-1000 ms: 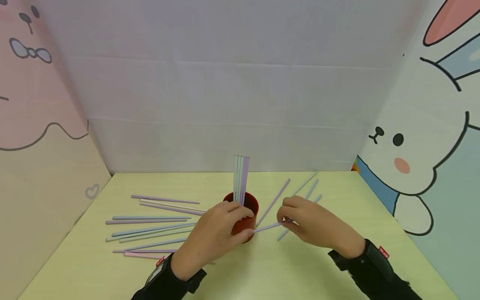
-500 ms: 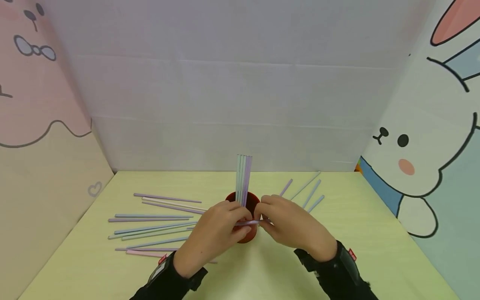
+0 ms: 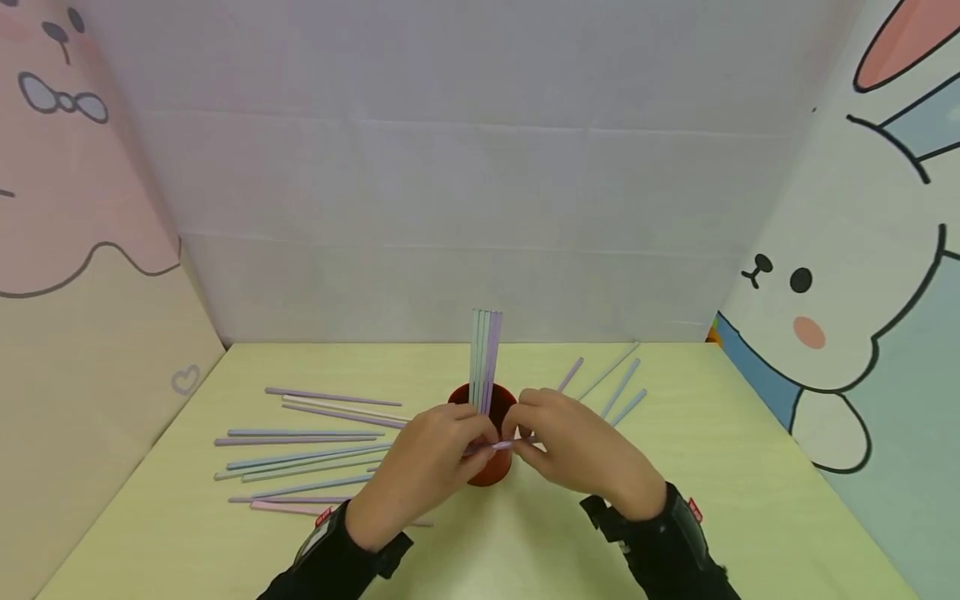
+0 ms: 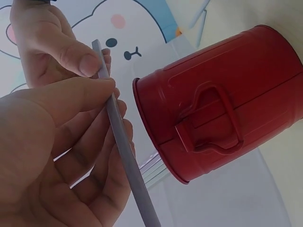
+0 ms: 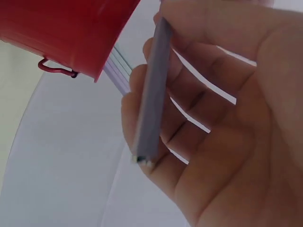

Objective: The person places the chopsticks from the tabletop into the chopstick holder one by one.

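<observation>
Both hands meet in front of the small red bucket point(image 3: 489, 473), holding a thin purple straw point(image 3: 502, 446) roughly level between them. My left hand point(image 3: 429, 458) pinches it between thumb and fingers; in the left wrist view a long part of the straw point(image 4: 127, 149) runs past the fingers. My right hand point(image 3: 588, 450) pinches the same straw close beside, and in the right wrist view its free end point(image 5: 150, 113) points across the curled fingers. Several pale green and purple straws point(image 3: 485, 354) stand upright in the bucket, their lower ends hidden. A looped handle point(image 4: 232, 118) shows on the bucket's side.
Several pastel straws point(image 3: 307, 457) lie sideways on the pale yellow table point(image 3: 525, 558) to the left, partly behind the left forearm. A few more straws point(image 3: 621, 387) lie slanted at the right. A white backdrop point(image 3: 480, 192) rises behind the table.
The right hand has moved left with the purple straw, from right of the bucket to beside the left hand. The left hand, nearly in place, now pinches the straw too.
</observation>
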The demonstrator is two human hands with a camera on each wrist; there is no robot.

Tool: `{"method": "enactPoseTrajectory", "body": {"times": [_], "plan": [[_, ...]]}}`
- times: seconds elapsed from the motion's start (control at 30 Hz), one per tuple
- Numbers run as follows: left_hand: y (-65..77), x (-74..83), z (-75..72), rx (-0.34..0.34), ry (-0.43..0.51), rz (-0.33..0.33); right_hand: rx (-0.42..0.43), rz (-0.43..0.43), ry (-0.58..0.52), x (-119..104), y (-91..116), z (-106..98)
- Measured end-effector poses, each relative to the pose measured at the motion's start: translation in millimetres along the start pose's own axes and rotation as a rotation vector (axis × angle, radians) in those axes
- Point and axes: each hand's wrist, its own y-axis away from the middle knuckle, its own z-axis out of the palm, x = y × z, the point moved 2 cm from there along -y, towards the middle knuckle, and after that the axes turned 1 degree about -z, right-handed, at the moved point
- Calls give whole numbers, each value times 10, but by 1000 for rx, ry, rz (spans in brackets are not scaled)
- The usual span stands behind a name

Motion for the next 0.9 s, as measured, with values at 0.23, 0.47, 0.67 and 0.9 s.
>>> {"method": "enactPoseTrajectory", "body": {"times": [0.23, 0.47, 0.67, 0.9], "plan": [[-30, -76, -71, -6, 56, -86, -3, 137, -214, 263, 97, -117], [-31, -230, -236, 113, 82, -188, 19, 228, -390, 410, 59, 5], [-32, -314, -327, 289, 126, -201, -50, 365, -501, 475, -38, 324], [-65, -379, -331, 390, 350, -241, -25, 354, -629, 511, -127, 582]]}}
